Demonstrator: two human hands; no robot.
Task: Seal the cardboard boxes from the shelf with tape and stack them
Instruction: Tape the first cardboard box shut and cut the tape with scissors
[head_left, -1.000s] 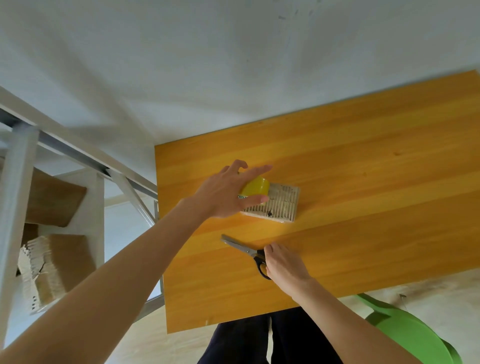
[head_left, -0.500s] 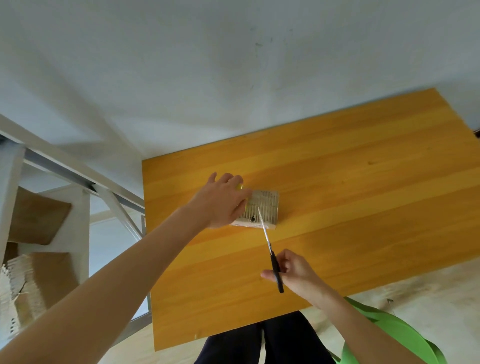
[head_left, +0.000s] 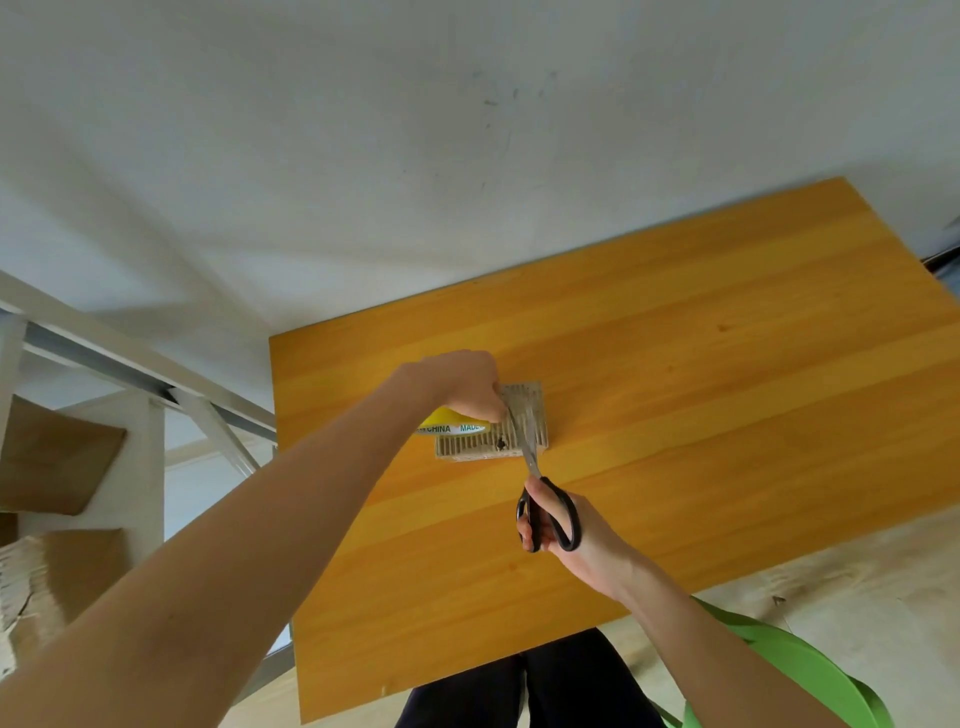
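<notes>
Head view: tape roll marked "CHINA".

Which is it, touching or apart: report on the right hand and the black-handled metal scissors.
Touching. The head view shows the right hand with its fingers curled through the handle loops of the black-handled metal scissors.

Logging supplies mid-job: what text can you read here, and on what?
"CHINA": green print on the white band of the yellow tape roll in the left hand.
"MADE": same band; further letters hidden.
No text shows on the small cardboard box or black-handled scissors.
</notes>
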